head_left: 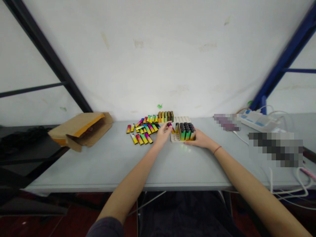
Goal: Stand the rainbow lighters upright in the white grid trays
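My left hand (163,133) pinches a purple-and-yellow lighter (170,126) over the left part of a white tray (174,138) with holes. Round the tray's right end, the fingers of my right hand (200,138) are closed, with the thumb along its front edge. Black-topped lighters (187,132) in green, orange and yellow stand upright in close rows on that side. To the left of my left hand, several shiny multicoloured lighters (145,129) lie loose in rough rows on the table.
Behind the tray, a second block of yellowish lighters (166,116) stands upright near the wall, beside another white holed tray (182,119). An opened cardboard box (81,128) lies at the left. A power strip (259,121) and white cables (302,189) are on the right of the grey table (98,171).
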`<state>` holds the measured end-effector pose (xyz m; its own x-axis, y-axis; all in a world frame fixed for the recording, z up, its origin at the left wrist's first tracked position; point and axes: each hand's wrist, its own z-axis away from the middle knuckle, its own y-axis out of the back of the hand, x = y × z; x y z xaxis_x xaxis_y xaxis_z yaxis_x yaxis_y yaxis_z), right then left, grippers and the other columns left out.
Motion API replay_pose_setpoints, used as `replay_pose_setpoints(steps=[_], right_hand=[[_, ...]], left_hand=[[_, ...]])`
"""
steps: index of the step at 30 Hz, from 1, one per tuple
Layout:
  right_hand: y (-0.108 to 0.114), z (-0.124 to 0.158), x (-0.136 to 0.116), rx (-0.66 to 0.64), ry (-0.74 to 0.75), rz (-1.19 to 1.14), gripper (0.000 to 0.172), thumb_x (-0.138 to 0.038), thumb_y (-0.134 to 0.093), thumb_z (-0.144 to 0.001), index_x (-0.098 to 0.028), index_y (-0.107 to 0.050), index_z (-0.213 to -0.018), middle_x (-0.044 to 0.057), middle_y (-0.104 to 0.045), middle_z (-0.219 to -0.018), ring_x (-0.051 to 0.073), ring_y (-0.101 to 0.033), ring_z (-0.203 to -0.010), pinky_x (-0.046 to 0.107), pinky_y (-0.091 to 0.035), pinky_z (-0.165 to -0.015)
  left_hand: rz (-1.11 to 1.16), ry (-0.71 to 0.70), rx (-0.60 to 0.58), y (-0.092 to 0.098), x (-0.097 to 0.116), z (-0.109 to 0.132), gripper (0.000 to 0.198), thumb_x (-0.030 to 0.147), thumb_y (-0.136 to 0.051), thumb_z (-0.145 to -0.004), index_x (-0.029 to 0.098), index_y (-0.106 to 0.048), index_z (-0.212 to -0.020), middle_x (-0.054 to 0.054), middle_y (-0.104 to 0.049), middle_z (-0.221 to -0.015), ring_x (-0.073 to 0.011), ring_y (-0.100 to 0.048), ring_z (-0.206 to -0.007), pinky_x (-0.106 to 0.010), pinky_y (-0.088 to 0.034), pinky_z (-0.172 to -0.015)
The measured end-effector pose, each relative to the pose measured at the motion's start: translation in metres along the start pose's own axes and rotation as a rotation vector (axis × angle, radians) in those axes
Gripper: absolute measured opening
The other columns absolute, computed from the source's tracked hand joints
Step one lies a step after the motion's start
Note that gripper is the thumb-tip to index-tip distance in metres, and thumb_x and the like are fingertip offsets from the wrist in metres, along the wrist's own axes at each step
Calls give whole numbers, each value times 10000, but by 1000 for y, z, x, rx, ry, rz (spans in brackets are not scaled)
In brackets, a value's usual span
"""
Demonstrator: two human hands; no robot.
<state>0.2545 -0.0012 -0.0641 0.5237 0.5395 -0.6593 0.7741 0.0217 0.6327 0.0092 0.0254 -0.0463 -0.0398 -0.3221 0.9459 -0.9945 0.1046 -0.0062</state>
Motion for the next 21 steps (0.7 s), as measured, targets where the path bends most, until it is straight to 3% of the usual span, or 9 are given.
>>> replay_pose_setpoints(steps=[5,15,21], right_hand=[[0,0,0,5,-11,7,693,-525,-873,-713,-239,-665,-1308,111,-727,-1351,386,-689,-1209,562,-516,-1131],[0,0,-1,-9,-12,17,616,-519,-876,-716,-236,-701,-1235,120,-730,-1332,378,-685,-1203,553,-503,-1144],[1,0,-4,9,-12,-15,622,-502,-880,-716,-228,-700,-1244,119,-749,-1295,368,-708,-1165,521,-548,-1098]], left_hand=[[-89,-33,-113,0,-8,0,292,241,-711,-879,167,-752,-1159,-98,-773,-1218,-234,-740,-1060,-352,-590,-971],[-199,-117,-144,-3,-8,5,297,222,-679,-918,176,-718,-1208,-97,-788,-1143,-231,-762,-1054,-367,-607,-982],[-395,-309,-159,-2,-6,6,276,214,-685,-918,187,-719,-1190,-98,-736,-1225,-190,-751,-983,-358,-610,-967]])
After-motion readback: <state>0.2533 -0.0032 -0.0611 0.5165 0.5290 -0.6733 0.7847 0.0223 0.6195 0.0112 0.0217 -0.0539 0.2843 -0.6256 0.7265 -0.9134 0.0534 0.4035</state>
